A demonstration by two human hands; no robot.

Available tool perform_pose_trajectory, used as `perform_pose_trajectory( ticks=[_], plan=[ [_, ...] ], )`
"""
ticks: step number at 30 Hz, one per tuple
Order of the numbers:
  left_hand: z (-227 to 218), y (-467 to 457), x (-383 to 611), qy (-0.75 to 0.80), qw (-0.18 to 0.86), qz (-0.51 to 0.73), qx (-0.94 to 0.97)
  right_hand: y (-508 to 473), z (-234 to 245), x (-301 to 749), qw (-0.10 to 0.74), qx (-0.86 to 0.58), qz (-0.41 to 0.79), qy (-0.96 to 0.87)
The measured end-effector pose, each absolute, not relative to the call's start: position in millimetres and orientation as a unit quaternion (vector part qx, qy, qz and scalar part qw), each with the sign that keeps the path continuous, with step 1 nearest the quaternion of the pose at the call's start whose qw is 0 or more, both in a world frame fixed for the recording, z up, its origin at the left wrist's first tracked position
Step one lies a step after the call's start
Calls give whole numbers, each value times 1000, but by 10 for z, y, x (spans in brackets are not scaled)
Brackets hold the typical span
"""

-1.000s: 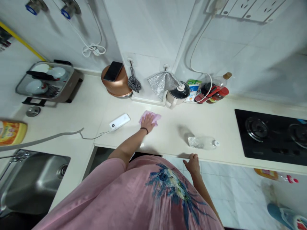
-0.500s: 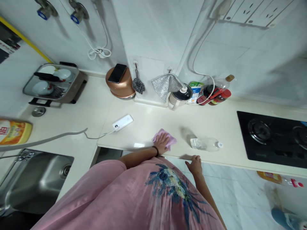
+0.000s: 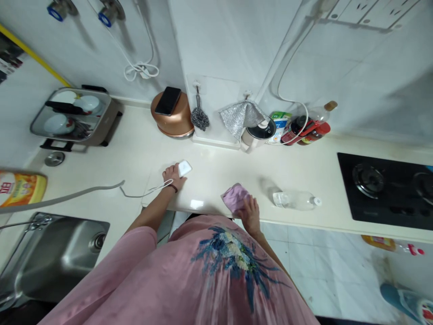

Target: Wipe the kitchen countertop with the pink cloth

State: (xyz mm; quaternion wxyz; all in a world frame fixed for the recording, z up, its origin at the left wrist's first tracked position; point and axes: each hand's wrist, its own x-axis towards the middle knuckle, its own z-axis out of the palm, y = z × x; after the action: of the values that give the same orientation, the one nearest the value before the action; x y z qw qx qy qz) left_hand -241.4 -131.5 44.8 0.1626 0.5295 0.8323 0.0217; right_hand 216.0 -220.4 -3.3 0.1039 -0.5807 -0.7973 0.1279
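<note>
My left hand (image 3: 172, 174) lies on the white power bank (image 3: 184, 168) on the cream counter (image 3: 216, 176), its fingers curled over the near end. A thin white cable (image 3: 149, 192) runs from that end toward the counter corner. My right hand (image 3: 251, 212) is at the counter's front edge, holding the bunched pink cloth (image 3: 235, 197) against the surface. A clear plastic bottle (image 3: 296, 200) lies on its side just right of the cloth.
A steel sink (image 3: 50, 257) is at the lower left, a dish rack (image 3: 72, 117) behind it. A copper pot (image 3: 172, 118) with a phone on top, a scrubber, a silver cloth, a jar and sauce bottles (image 3: 306, 130) line the wall. A black gas hob (image 3: 385, 189) is at the right.
The pink cloth passed from my left hand to my right hand near the counter edge. My left hand moved left and took hold of the white power bank.
</note>
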Motion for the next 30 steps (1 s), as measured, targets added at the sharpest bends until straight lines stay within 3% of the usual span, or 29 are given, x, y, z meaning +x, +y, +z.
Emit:
perform_pose_trajectory(
  ticks=[6, 14, 22, 30],
  plan=[
    [465, -1259, -2516, 837, 171, 7, 520, -1630, -72, 1440, -32, -549, 132, -825],
    [402, -1146, -2125, 808, 194, 20, 556, -1491, -148, 1671, -34, -673, 94, -733],
    [352, -774, -1309, 756, 192, 50, 625, -2035, -238, 1730, -48, -655, 116, -745],
    [287, -676, -1058, 753, 183, 48, 631, -1344, -151, 1978, -88, -665, 121, -731]
  ],
)
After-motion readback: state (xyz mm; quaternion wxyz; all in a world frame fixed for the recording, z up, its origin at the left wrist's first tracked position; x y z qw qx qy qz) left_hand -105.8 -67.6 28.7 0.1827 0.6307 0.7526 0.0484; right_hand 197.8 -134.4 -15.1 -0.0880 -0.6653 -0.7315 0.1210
